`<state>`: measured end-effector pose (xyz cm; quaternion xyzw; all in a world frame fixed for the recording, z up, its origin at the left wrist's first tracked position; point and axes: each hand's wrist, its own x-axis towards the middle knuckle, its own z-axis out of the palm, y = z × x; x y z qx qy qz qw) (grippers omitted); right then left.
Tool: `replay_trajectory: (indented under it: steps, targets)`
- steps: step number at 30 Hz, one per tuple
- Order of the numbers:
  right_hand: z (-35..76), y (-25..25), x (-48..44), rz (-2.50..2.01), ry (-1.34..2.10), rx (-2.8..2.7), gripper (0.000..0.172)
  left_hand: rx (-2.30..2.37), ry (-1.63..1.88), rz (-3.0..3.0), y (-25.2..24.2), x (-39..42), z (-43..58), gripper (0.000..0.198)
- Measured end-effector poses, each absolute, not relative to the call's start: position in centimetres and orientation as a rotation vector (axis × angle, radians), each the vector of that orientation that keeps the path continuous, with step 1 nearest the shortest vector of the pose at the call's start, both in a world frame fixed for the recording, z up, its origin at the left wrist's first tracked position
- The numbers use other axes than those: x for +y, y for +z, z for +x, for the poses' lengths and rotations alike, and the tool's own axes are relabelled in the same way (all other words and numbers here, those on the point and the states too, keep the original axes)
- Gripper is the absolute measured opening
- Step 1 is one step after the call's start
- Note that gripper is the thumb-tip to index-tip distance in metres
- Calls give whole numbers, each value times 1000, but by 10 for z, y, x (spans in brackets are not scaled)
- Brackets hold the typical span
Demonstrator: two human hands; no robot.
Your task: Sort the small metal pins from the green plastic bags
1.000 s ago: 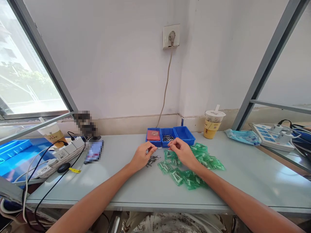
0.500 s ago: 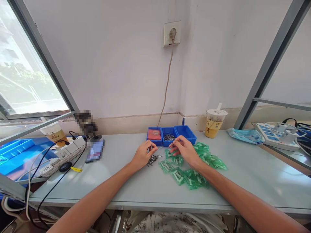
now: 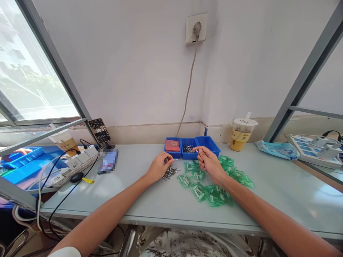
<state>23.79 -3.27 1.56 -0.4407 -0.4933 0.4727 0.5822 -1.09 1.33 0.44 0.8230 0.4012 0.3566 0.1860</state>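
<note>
My left hand (image 3: pixel 160 165) is closed in a pinch beside a small pile of metal screw-like pieces (image 3: pixel 170 173) on the table. Whatever its fingertips may hold is too small to make out. My right hand (image 3: pixel 210 162) pinches a small shiny metal piece (image 3: pixel 197 151) between thumb and forefinger, just in front of the blue bins. The middle blue bin (image 3: pixel 189 156) contains dark and silver small metal parts (image 3: pixel 188 149). A red packet (image 3: pixel 172 145) lies in the left bin, and the right bin (image 3: pixel 207 144) stands beside them. Green plastic bags (image 3: pixel 198 192) with metal parts inside lie around my right wrist.
A lidded drink cup (image 3: pixel 242 135) and a blue packet (image 3: pixel 277 150) stand towards the back right. On the left are a phone on a stand (image 3: pixel 99 131), another phone (image 3: pixel 108 160), a power strip (image 3: pixel 75 166) and black cables. Metal frame posts rise at both sides.
My right hand has closed from loosely spread fingers into a pinch on a small metal piece. The left hand stays near the pile. The whole view has shifted slightly.
</note>
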Motion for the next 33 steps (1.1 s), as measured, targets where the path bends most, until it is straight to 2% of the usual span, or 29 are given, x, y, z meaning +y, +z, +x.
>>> replay_trajectory:
  steps: [3,10,15,17,22,33]
  targets:
    - [240,16,-32,-1057,1063,-1126,46,1223,1002,2365,1,16,-13,27]
    - [239,11,-27,-1121,896,-1224,53,1359,917,2357,-7,21,-17,15]
    - [239,10,-27,-1145,949,-1283,38,1378,896,2374,-7,22,-18,13]
    - [240,9,-27,-1148,1021,-1259,37,1397,880,2368,-8,22,-19,13]
    - [244,5,-23,-1182,1145,-1138,43,1450,907,2385,-12,22,-20,13]
    - [246,11,-16,-1152,934,-1235,59,1518,732,2445,-11,19,-20,12]
